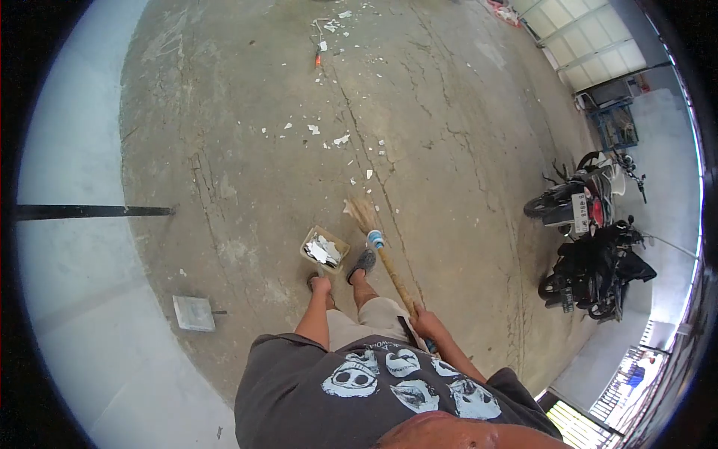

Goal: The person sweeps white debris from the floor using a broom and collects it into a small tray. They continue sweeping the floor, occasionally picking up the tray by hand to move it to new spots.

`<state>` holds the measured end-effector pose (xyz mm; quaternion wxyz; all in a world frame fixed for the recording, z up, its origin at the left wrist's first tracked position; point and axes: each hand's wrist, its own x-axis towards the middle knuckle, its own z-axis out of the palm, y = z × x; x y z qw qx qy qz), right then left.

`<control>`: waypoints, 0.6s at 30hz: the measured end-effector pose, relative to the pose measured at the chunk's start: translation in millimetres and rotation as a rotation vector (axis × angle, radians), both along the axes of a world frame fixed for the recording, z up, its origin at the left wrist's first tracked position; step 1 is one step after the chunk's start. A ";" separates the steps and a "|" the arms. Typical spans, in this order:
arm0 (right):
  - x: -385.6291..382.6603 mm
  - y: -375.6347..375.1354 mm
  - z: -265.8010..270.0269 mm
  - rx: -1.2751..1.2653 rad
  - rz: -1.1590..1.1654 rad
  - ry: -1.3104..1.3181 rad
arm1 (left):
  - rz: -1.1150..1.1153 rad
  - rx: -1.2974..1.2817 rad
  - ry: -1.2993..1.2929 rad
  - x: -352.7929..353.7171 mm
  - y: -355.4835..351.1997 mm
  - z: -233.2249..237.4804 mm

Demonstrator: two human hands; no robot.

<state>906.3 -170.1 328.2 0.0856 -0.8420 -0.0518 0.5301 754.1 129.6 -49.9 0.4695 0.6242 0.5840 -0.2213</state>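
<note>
My left hand (321, 284) is closed on the short handle of a beige dustpan (345, 248), held low by my feet. White broken pieces (320, 248) and a few dark bits lie in the pan. My right hand (429, 325) grips the yellowish stick of a broom (395, 276), which slants forward across the floor. Blue and white binding wraps the broom's neck, and its straw bristles (362, 214) fan out ahead of my right foot, just right of the dustpan. More white fragments (341, 140) are scattered over the concrete beyond the bristles.
Two motorcycles (592, 273) stand along the right side, with a blue metal frame (615, 125) farther back. To my left are a white wall, a dark post (97, 212) and a pale square object (194, 313). A small red-orange item (318, 60) lies far ahead. Long cracks cross the floor.
</note>
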 end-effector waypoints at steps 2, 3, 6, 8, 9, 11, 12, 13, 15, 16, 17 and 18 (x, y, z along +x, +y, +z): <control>0.3 -2.3 25.4 0.028 -0.016 0.046 | 0.214 0.075 0.060 8.7 -4.6 5.1; -1.3 -5.0 32.0 0.057 -0.030 0.096 | 0.269 0.026 0.024 14.7 -2.0 16.5; -2.6 -31.4 36.6 0.132 0.011 0.198 | 0.278 -0.088 0.010 31.5 5.0 42.9; -3.9 -37.9 46.7 0.115 -0.049 0.256 | 0.237 -0.150 0.031 39.5 14.9 60.3; -6.1 -38.1 55.9 0.093 -0.107 0.327 | 0.229 -0.179 0.039 43.0 15.0 73.7; -3.2 -27.1 85.8 0.100 -0.110 0.353 | 0.212 -0.203 0.043 42.0 16.3 87.4; 2.0 -25.0 93.3 0.108 -0.108 0.382 | 0.196 -0.263 0.047 42.3 16.3 93.3; -8.3 -33.6 83.8 0.119 -0.114 0.371 | 0.178 -0.323 0.044 41.3 19.5 98.8; -30.4 -55.1 57.4 0.264 0.028 0.100 | 0.136 -0.315 0.041 38.9 23.4 113.4; -27.1 -48.8 64.9 0.273 0.025 0.082 | 0.106 -0.313 0.057 35.3 23.8 116.5; -26.1 -44.3 74.7 0.212 -0.092 0.162 | 0.097 -0.303 0.041 31.9 24.9 119.2; -26.4 -38.0 82.0 0.153 -0.211 0.246 | 0.125 -0.303 0.023 26.8 26.4 119.7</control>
